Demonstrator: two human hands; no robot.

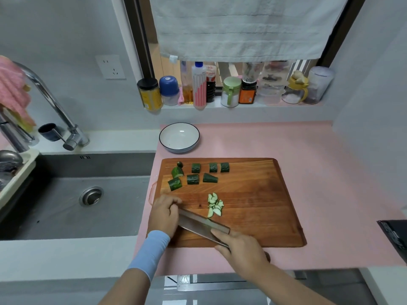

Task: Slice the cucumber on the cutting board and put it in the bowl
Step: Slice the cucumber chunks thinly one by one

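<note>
Several cucumber chunks [193, 179] look firm and slick; pinch them by the skin. Right hand [240, 249] fingers wrap the knife [202, 223]; left hand's [164, 214] curl, hold unclear.

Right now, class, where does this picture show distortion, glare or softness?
Head view: wide-angle distortion tilts the window frame; a small glare spot sits inside the bowl; the knife blade has a dull sheen; the bottles on the sill look soft.

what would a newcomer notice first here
The wooden cutting board on the pink counter: dark cucumber chunks in rows at its far left, thin slices heaped mid-board. At its near edge the right hand grips a broad knife, the left hand beside the blade. Beyond it sits an empty white bowl.
</note>
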